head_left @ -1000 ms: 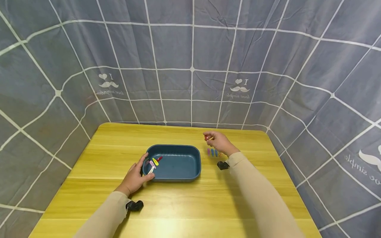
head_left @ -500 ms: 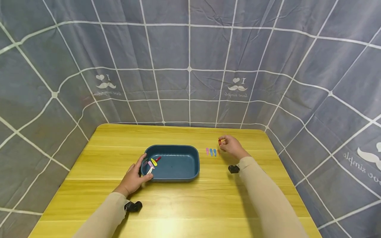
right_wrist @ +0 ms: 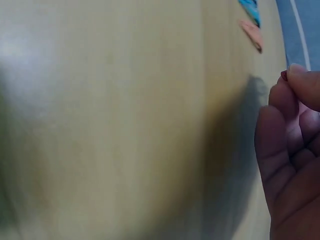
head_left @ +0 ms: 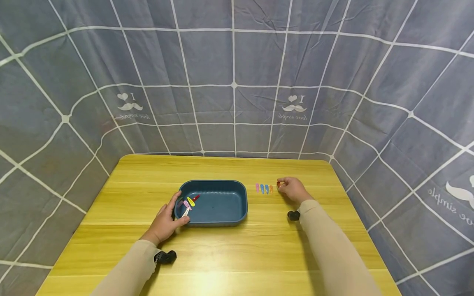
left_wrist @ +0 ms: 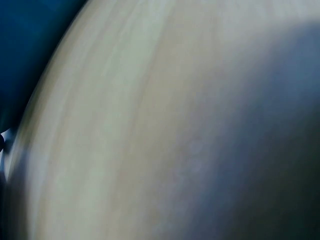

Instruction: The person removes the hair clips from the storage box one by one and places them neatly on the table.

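In the head view, my right hand (head_left: 294,189) pinches a red hair clip (head_left: 279,184) between thumb and fingertips, low over the table. Only a sliver of this clip shows in the right wrist view. Just left of it lies a row of hair clips: a pink clip (head_left: 257,188), two blue clips (head_left: 264,189) and an orange clip (head_left: 271,188). My left hand (head_left: 166,222) holds the left end of a dark blue plastic tub (head_left: 242,205), its thumb at the near rim. Inside the tub's left end are a yellow clip (head_left: 190,202), a red clip (head_left: 196,197), and pink and white ones.
The wooden table (head_left: 207,259) has its far edge against a grey curtain (head_left: 237,107) with white grid lines, which also hangs along both sides. Black wrist devices (head_left: 165,257) sit under both sleeves. The left wrist view is mostly blurred tabletop.
My right hand has moved right and then nearer, carrying the red hair clip past the orange one to the row's right end. The left hand stays on the tub.
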`<state>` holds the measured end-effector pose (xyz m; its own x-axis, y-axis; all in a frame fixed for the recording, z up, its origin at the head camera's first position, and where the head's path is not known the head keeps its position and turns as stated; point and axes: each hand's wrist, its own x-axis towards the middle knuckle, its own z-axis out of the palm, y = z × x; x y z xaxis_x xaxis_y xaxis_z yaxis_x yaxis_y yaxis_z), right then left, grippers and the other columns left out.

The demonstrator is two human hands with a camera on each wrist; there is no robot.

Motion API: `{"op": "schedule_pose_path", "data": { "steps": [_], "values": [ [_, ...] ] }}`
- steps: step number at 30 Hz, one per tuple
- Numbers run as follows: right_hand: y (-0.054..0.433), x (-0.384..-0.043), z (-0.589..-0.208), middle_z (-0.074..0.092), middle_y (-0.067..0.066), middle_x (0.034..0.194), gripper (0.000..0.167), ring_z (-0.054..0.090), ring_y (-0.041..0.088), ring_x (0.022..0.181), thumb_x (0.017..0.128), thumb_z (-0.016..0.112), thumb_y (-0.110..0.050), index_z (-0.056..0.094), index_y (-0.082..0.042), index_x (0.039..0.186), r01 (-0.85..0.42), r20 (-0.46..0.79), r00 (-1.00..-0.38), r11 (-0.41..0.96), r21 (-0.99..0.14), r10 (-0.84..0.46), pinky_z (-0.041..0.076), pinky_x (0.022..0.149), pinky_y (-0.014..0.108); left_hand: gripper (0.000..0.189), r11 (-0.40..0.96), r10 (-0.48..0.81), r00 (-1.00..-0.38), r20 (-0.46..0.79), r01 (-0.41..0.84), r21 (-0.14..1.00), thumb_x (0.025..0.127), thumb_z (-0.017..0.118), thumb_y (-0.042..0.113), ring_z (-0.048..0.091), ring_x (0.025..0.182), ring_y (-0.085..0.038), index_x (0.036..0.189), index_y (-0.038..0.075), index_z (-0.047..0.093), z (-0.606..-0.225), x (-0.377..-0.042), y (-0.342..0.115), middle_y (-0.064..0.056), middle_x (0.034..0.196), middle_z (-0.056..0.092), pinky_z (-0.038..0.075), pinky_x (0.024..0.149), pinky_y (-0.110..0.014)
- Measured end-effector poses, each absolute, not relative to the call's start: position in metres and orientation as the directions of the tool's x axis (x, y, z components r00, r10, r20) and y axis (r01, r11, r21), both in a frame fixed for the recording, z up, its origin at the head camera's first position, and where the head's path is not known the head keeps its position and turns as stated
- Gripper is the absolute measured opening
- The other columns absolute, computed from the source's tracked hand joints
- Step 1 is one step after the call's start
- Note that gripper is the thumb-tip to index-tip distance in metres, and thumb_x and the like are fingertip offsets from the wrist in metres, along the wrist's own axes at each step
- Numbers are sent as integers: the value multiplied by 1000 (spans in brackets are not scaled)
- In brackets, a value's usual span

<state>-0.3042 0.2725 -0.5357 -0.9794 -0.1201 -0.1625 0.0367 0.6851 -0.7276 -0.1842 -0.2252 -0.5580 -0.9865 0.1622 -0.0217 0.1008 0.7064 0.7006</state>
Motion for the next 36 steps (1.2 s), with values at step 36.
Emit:
{"op": "schedule_pose_path", "data": {
  "steps": [36],
  "values": [
    [262,-295,-553,66,22,143,42,59,42,135,107,60,-15,61,-1,146,44,-182,-977,737,-674,-107,49,113,55,97,694,152,-988,-17,95,714,95,77,45,48,139,-54,170,25,19,-556,-184,-225,-29,156,49,44,108,-75]
  ]
}}
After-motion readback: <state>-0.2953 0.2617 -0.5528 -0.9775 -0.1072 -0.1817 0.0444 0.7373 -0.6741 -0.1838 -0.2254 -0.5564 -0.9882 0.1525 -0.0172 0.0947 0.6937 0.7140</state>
